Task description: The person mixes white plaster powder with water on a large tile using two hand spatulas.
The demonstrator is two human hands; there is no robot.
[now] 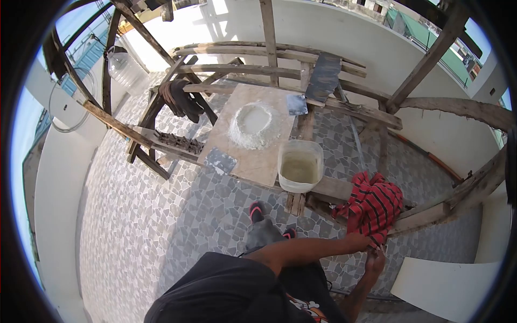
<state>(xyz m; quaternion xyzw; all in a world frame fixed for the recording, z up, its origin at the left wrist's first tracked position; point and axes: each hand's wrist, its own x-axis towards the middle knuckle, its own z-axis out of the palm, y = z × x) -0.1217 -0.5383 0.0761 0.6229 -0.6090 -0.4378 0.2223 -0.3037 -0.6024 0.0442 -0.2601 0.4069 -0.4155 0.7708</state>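
Note:
A red cloth with black stripes [377,202] hangs bunched over the wooden beam at the right. My left hand [357,243] reaches across my body, closed on the lower end of this cloth. Just below it, my right hand [375,260] is closed at the same hanging end, close to the left fingers. Its fingertips are small in view and partly covered by cloth. Left of the cloth stands a cut plastic container [300,168] with murky liquid in it. On a tan board [264,172] lies a ring of white powder [257,141] around a pale, wet-looking centre.
Flat metal sheets [221,161] lie on the board's edge and on the beams. Brown gloves [180,99] drape over the wooden frame. A clear plastic bottle [126,70] hangs at the left. Wooden posts and beams [269,43] surround the board, above a stone-patterned floor [124,226].

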